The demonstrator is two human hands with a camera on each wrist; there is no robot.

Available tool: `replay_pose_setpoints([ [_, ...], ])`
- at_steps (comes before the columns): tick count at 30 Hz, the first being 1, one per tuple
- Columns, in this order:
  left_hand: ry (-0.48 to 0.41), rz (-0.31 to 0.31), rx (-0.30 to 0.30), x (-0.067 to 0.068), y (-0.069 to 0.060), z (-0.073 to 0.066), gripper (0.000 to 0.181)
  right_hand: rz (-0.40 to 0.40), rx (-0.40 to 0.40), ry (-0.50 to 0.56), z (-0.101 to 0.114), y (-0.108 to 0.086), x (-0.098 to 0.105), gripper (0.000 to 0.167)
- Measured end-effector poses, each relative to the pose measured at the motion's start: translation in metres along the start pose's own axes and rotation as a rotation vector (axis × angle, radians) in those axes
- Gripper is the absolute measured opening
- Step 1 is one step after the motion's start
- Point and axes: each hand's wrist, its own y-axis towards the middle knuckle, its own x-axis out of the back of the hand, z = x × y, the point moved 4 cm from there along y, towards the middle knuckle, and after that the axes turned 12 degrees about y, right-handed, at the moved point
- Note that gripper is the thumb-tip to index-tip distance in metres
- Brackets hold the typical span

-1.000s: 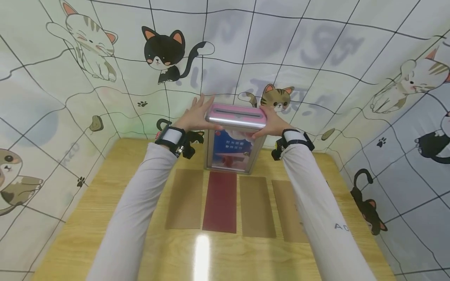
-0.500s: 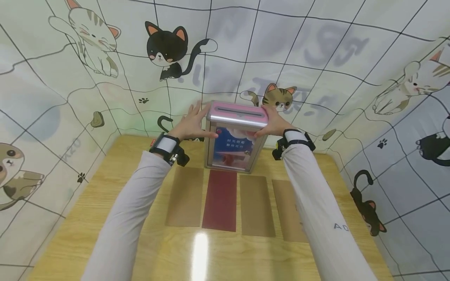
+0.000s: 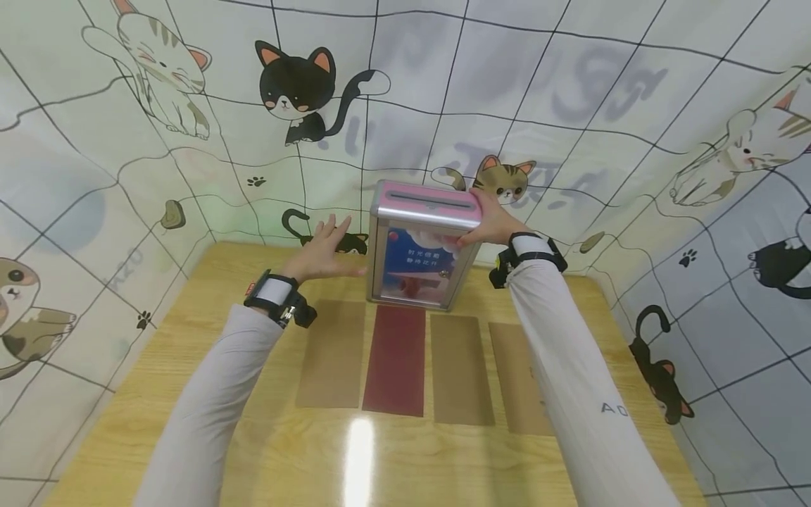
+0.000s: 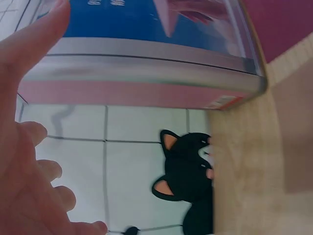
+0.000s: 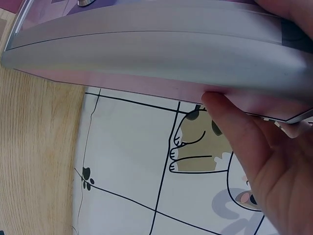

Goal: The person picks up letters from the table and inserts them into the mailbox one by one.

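Observation:
A pink and silver letter box (image 3: 415, 271) with a slot in its top stands upright at the back of the table. My right hand (image 3: 495, 220) grips its upper right corner, the thumb across the front edge and the fingers on the side. In the right wrist view, a finger of that hand (image 5: 274, 161) presses the pink side panel. My left hand (image 3: 323, 257) hovers left of the letter box, thumb and fingers spread, holding nothing. The left wrist view shows the left hand (image 4: 24, 161) beside the box's silver edge (image 4: 142, 68).
In front of the box, a tan paper rectangle (image 3: 332, 355), a dark red one (image 3: 395, 362) and two more tan ones (image 3: 462, 370) lie in a row on the wooden table (image 3: 304, 458). My right sleeve partly covers the rightmost. A cat-print cloth (image 3: 412, 84) hangs close behind.
My left hand has come off the upper left corner of the letter box and moved down and to the left. The right hand keeps its grip; the box has hardly moved.

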Motion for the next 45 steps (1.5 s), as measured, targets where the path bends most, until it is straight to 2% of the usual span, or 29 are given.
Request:
replay_pose_setpoints([
  [4,-0.023,-0.007,-0.005,-0.012,-0.012,0.013,0.113,-0.007,-0.007,-0.008,0.000,0.000,0.000,0.106],
  [7,-0.023,-0.012,0.017,-0.022,-0.018,0.022,0.113,-0.009,-0.019,-0.011,-0.002,0.000,0.000,0.105],
  [11,-0.028,0.002,0.039,-0.036,-0.025,0.033,0.115,-0.009,-0.031,-0.002,-0.003,-0.001,0.000,0.104],
  [15,-0.078,0.000,0.035,-0.047,-0.029,0.039,0.114,-0.007,-0.031,-0.002,-0.005,0.000,-0.001,0.104],
  [23,-0.065,0.003,0.033,-0.073,-0.041,0.043,0.115,-0.007,-0.049,-0.013,-0.008,-0.001,-0.001,0.107],
  [32,-0.136,0.020,0.027,-0.110,-0.061,0.049,0.109,-0.019,-0.008,-0.010,-0.001,-0.002,-0.003,0.101],
  [41,-0.142,0.030,0.019,-0.125,-0.068,0.043,0.104,-0.019,-0.015,-0.012,-0.003,-0.002,-0.001,0.101],
  [45,-0.119,0.039,0.023,-0.136,-0.070,0.043,0.103,-0.005,-0.029,-0.012,-0.004,-0.001,-0.003,0.104],
])
